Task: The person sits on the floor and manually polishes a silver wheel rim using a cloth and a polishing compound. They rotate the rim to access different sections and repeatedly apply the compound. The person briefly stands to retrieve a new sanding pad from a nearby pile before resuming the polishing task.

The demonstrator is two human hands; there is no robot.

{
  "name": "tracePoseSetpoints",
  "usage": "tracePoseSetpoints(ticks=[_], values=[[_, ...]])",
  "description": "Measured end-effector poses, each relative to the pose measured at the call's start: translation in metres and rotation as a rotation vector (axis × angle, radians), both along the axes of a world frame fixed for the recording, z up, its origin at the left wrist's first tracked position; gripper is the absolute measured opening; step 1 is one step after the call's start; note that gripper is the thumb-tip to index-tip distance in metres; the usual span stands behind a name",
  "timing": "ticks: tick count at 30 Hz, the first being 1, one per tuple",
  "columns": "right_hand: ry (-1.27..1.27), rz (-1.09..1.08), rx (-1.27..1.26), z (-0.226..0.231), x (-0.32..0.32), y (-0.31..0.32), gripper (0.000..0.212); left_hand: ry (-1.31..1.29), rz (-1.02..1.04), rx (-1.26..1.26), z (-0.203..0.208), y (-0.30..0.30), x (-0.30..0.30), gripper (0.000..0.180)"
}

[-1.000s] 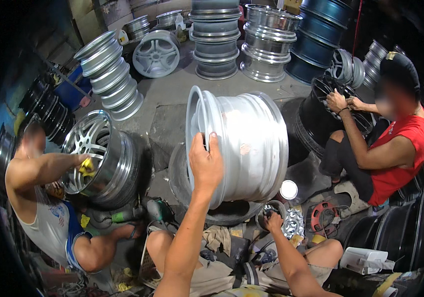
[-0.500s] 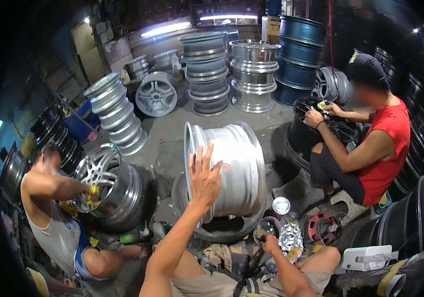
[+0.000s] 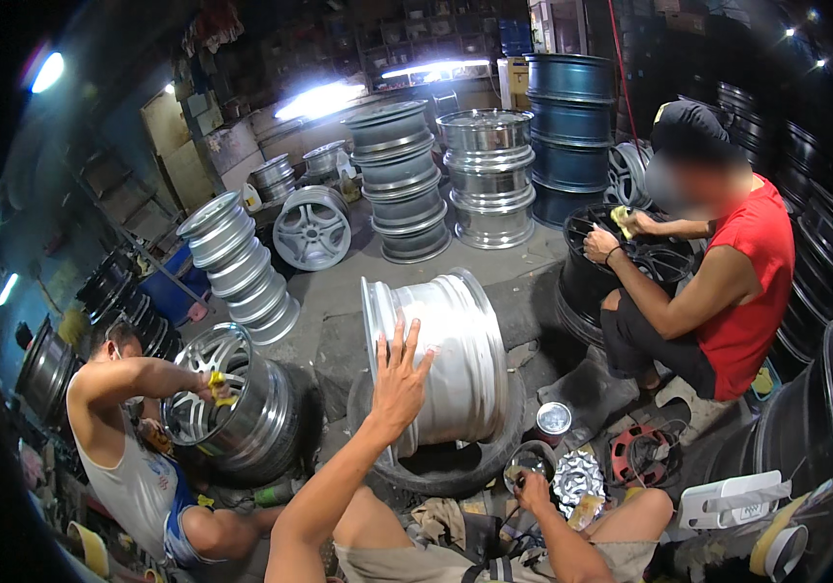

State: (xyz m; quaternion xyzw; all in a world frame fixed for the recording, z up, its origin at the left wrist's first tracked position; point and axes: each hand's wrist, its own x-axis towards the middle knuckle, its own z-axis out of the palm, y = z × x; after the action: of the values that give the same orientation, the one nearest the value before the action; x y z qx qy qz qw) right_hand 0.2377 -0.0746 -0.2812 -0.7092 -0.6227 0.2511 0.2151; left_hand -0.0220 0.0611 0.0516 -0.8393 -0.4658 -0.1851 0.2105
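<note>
A silver wheel rim [image 3: 470,384] lies on its side in front of me, its bright barrel facing up, on a dark tyre [image 3: 415,478]. My left hand [image 3: 400,387] rests on the barrel near its left edge, fingers spread, gripping nothing. Low on the right, my right hand [image 3: 535,494] reaches to a round tin [image 3: 537,453], fingers curled at its near rim. What those fingers hold is too small and dark to name. Beside the tin are a crumpled foil-like silver piece [image 3: 580,476] and an open can [image 3: 554,420] with pale contents.
Two people sit close by: one at left wipes a chrome rim [image 3: 271,408] with a yellow cloth [image 3: 222,389], another in red [image 3: 752,262] handles a black rim [image 3: 582,282]. Tall rim stacks [image 3: 397,185] stand behind. A red reel [image 3: 638,455] and white box [image 3: 732,500] lie right.
My view has tilted upward, so the scene sits lower. My left hand stays on the rim and my right hand stays by the tin. The left person's hand with the cloth has shifted.
</note>
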Motion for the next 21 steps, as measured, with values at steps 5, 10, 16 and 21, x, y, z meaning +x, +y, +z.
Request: tracePoseSetpoints(ticks=[5, 10, 16, 21], values=[[0.213, -0.037, -0.220, 0.029, -0.008, 0.004, 0.030, -0.003, 0.041, -0.061, 0.003, -0.008, 0.001, 0.036], [0.064, -0.020, 0.055, 0.009, -0.002, 0.001, 0.022, -0.148, -0.197, -0.130, -0.003, -0.034, 0.035, 0.031], [0.060, -0.068, 0.169, 0.007, -0.001, 0.003, 0.030, -0.359, -0.383, -0.515, -0.073, -0.088, 0.067, 0.021], [0.223, -0.236, 0.138, 0.039, 0.003, 0.016, 0.032, -0.277, -0.213, -0.801, -0.157, -0.115, 0.094, 0.028]])
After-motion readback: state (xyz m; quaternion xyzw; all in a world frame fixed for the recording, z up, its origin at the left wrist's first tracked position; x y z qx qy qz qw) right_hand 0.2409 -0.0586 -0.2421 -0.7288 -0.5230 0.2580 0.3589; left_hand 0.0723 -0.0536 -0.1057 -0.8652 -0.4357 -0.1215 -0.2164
